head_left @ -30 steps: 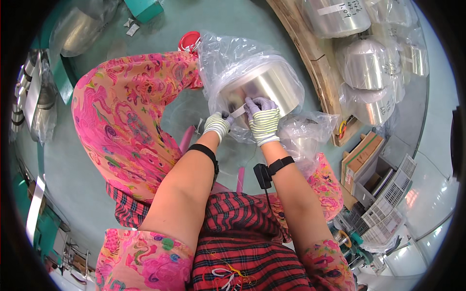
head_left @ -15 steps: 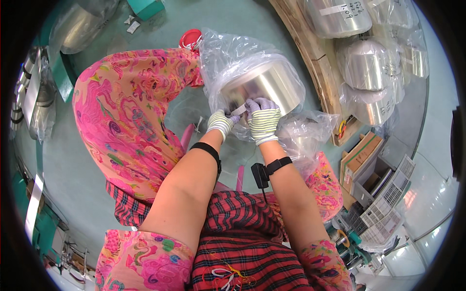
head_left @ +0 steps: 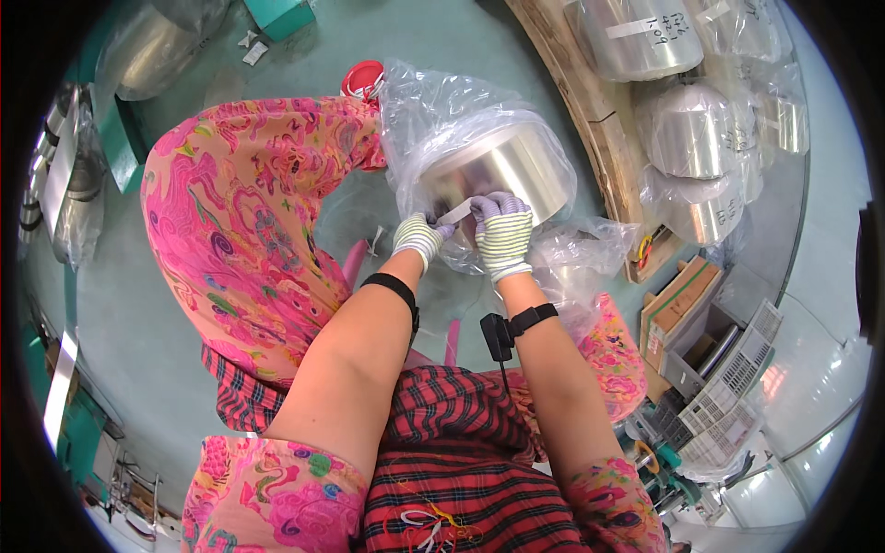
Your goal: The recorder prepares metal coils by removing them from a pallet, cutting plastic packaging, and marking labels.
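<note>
A large shiny metal roll [head_left: 502, 166] lies on the floor inside a clear plastic bag [head_left: 433, 101]. My left hand [head_left: 419, 238], in a striped glove, pinches one end of a short strip of tape [head_left: 458, 211] at the roll's near face. My right hand [head_left: 502, 235], also gloved, presses against the same face and holds the strip's other end. Both wrists wear black bands. My knees in pink patterned trousers [head_left: 249, 230] frame the roll on the left.
Several more bagged metal rolls [head_left: 687, 129] rest on a wooden pallet [head_left: 590, 120] at the upper right. Cardboard boxes [head_left: 678, 309] and a white crate [head_left: 737, 387] stand at the right. A red lid [head_left: 361, 78] lies beyond the roll. Green racks line the left.
Both hands stay at the roll's near face; they have shifted slightly while handling the tape strip. The roll has not moved.
</note>
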Available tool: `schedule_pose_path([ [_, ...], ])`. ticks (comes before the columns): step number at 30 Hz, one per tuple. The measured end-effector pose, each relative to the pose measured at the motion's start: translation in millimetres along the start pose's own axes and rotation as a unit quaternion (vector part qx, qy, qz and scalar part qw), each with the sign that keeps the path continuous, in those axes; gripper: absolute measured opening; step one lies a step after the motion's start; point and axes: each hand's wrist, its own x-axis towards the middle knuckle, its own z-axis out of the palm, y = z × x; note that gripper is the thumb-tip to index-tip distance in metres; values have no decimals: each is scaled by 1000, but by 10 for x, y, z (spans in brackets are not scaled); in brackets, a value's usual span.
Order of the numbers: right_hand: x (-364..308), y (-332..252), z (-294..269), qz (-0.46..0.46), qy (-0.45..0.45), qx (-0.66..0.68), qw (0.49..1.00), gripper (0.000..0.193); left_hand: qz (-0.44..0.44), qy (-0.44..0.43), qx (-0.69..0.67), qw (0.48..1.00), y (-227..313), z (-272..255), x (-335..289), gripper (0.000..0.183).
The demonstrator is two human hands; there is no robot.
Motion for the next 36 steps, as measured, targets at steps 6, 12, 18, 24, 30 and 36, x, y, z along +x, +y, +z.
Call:
schedule_pose_path([
  [6,9,21,-32,5,-18,-11,1000,24,-1,2,65,998,223,-110,-209,45],
  [12,24,-63,-20,-4,-17,-52,999,21,13,10,81,997,293,-175,-269,45],
  [18,34,-22,-25,33,-16,3,999,19,2,5,82,997,215,-121,-172,47],
  [24,8,20,-21,-16,-35,-46,998,20,30,18,78,996,199,-143,-206,49],
  [30,72,-48,-17,2,-46,-80,996,19,12,14,100,995,267,-146,-203,49],
  [36,135,-120,-30,52,-121,-106,986,17,14,19,99,995,244,-172,-205,51],
])
